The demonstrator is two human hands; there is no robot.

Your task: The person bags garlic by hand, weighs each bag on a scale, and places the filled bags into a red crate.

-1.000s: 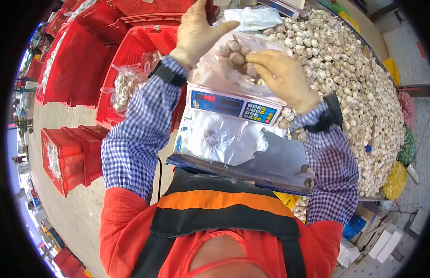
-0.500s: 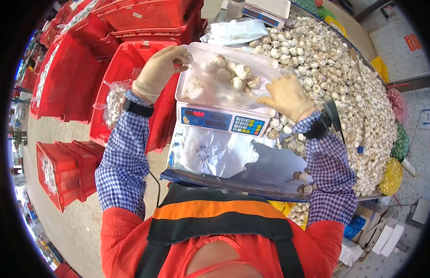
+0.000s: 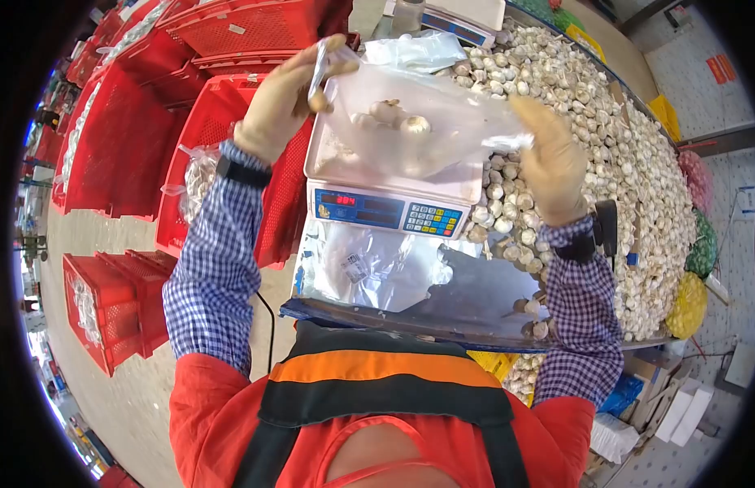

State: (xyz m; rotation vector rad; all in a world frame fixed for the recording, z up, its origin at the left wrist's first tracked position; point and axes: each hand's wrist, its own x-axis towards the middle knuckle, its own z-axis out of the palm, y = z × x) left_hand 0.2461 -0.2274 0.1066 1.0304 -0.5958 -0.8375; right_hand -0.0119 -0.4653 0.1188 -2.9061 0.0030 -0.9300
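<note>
Gripping one edge of a thin plastic bag in the left hand, with thumb and fingers bent around gathered film. Clasping the opposite, bunched end in the right hand, with fingers folded inward and partly turned from view. Stretching the bag between both hands, over the pan of a weighing scale, with a few garlic bulbs visible through the film; impossible to tell whether resting on the pan or lifted. Nearer to the body than either hand, lit red digits and a keypad, then a shiny packet on a dark worktop. Just beside and below the left hand, a red crate with bagged garlic inside. Beyond the space between the hands, a white packet. Around and to the right of the right hand, a broad garlic heap.
</note>
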